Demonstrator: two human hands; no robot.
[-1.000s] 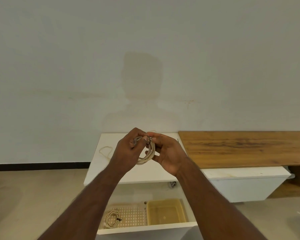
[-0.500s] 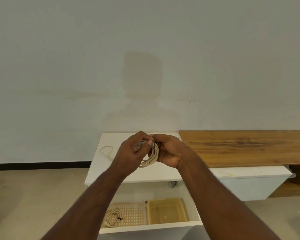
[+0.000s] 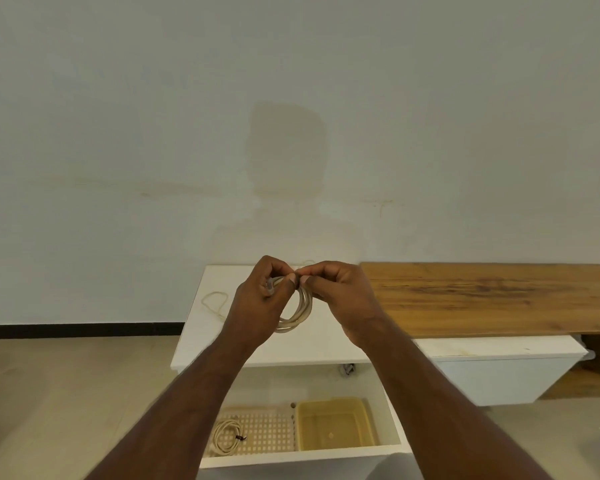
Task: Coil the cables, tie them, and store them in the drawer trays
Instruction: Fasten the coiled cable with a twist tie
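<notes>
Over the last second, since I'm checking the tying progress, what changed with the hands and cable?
The right hand rolled palm-down, its fingertips now meeting the left hand's at the top of the cream coiled cable. Both hands kept holding it. The tied coil in the perforated tray stayed put.

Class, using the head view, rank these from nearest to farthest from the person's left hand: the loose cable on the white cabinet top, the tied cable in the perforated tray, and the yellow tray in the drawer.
1. Loose cable, on the cabinet top just left of the left hand.
2. Tied cable, below in the perforated tray.
3. Yellow tray, below and right; too close to the tied cable to rank firmly.
</notes>
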